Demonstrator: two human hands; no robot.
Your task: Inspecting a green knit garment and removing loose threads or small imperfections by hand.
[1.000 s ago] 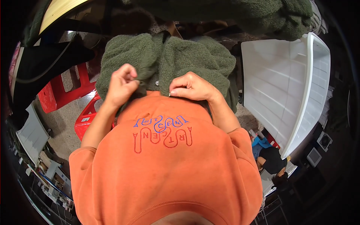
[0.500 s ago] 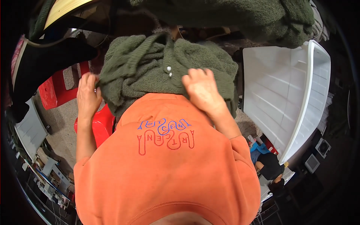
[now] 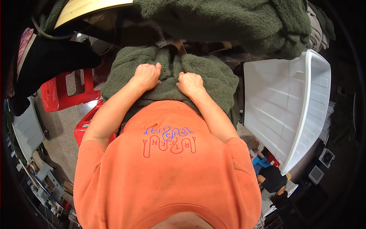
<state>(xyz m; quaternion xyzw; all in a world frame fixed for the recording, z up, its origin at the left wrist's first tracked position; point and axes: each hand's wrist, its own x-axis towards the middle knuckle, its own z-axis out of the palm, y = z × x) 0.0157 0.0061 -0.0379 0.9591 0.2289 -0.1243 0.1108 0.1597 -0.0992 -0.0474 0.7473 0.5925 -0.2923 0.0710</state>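
A dark green knit cardigan (image 3: 118, 72) lies bunched across my lap, its ribbed front band (image 3: 164, 62) running up the middle. My left hand (image 3: 148, 76) is closed on the knit just left of that band, fingers curled under. On the other side, my right hand (image 3: 190, 82) pinches the facing edge of the same cardigan, thumb side toward the middle. A narrow dark gap in the fabric lies between the hands. My fingertips are partly hidden in the folds.
More dark green knitwear (image 3: 228, 23) is heaped ahead by a light wooden tabletop (image 3: 87, 11). At right stands a large white plastic bin (image 3: 274, 107); beyond it is another person (image 3: 272, 179). Red plastic stools (image 3: 61, 95) and black cloth (image 3: 57, 57) are at left.
My left hand has moved from the cardigan's left side to its middle, and my right hand slightly left. The shiny buttons seen earlier are now out of sight.
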